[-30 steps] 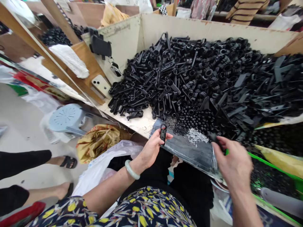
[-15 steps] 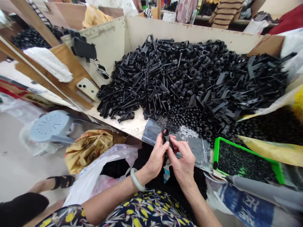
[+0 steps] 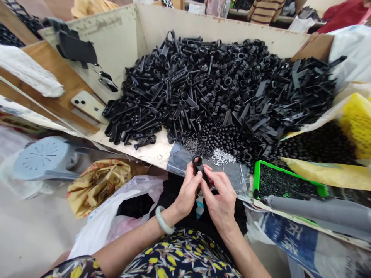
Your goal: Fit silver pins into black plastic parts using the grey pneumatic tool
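A black plastic part with a ring at its upper end (image 3: 197,163) is held between my two hands at the table's front edge. My left hand (image 3: 187,193) wraps its fingers and thumb around the part's left side. The fingers of my right hand (image 3: 220,197) pinch the same part from the right, lower down. Just beyond the hands lie a small pile of silvery pins (image 3: 222,157), a patch of tiny dark pieces (image 3: 191,146) and black balls (image 3: 224,137). Behind them rises a large heap of black plastic parts (image 3: 174,85).
A green-rimmed tray (image 3: 256,177) of small black pieces stands right, beside a grey tube (image 3: 313,208). At left are a phone (image 3: 88,105), a blue-grey stool (image 3: 43,158), a brown sack (image 3: 97,185) and a white plastic bag (image 3: 98,224). A person in red is at far upper right.
The view has shifted, so the bench contents appear further left and slightly higher. Both hands keep hold of the black part, whose ring end now faces up more. The foot at lower left has left view.
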Demonstrator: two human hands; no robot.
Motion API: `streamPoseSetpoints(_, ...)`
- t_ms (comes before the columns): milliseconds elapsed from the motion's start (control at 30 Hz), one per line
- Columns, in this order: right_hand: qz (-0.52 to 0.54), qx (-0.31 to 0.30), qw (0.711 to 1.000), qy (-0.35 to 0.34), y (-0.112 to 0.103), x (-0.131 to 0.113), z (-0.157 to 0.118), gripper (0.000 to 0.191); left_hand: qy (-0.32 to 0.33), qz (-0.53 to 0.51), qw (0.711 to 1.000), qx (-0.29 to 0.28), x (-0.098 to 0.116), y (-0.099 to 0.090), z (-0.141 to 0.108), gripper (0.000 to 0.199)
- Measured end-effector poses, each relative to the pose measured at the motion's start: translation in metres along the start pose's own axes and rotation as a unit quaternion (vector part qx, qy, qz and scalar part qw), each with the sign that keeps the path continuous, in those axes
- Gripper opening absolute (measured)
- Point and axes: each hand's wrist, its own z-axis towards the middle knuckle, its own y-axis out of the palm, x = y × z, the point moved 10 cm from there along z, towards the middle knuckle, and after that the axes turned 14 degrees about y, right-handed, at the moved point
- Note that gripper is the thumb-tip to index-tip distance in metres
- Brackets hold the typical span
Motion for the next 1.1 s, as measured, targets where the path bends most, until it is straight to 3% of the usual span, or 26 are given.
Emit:
streamPoseSetpoints(200, 0.003, 0.013, 1.0, 0.004, 0.001, 0.007, -0.004, 0.032, -0.017, -0.027, 0.999, -0.006, -0.004, 0.004, -0.002, 0.031)
streamPoseSetpoints(400, -0.022, 0.062, 0.995, -0.074, 0.002, 0.002, -0.013, 0.045, -0.023, -0.03, 0.999, 0.001, -0.006, 0.009, -0.002, 0.027)
streamPoseSetpoints(567, -0.026, 0.056, 0.995, -0.081, 0.003, 0.004, -0.015, 0.048, -0.024, -0.002, 1.0, 0.006, -0.006, 0.004, -0.001, 0.028)
streamPoseSetpoints(733, -0.022, -0.082, 0.996, -0.03, 0.0, 0.012, -0.016, 0.04, -0.055, 0.077, 0.995, -0.039, -0.002, -0.01, 0.009, 0.036)
streamPoseSetpoints(867, 0.039, -0.067, 0.992, 0.096, -0.016, 0.04, -0.006, 0.031, -0.081, 0.129, 0.981, -0.122, 0.001, -0.006, 0.006, 0.038)
streamPoseSetpoints(933, 0.128, -0.13, 0.967, 0.179, 0.0, 0.056, -0.003, 0.041, -0.093, 0.161, 0.968, -0.171, 0.001, 0.001, -0.001, 0.04)
streamPoseSetpoints(1033, 0.269, -0.283, 0.876, 0.282, 0.039, 0.06, -0.011, 0.05, -0.084, 0.225, 0.938, -0.248, 0.011, 0.012, -0.008, 0.041)
streamPoseSetpoints(1100, 0.322, -0.335, 0.828, 0.313, 0.05, 0.055, -0.015, 0.05, -0.076, 0.257, 0.918, -0.293, 0.021, 0.017, -0.011, 0.036)
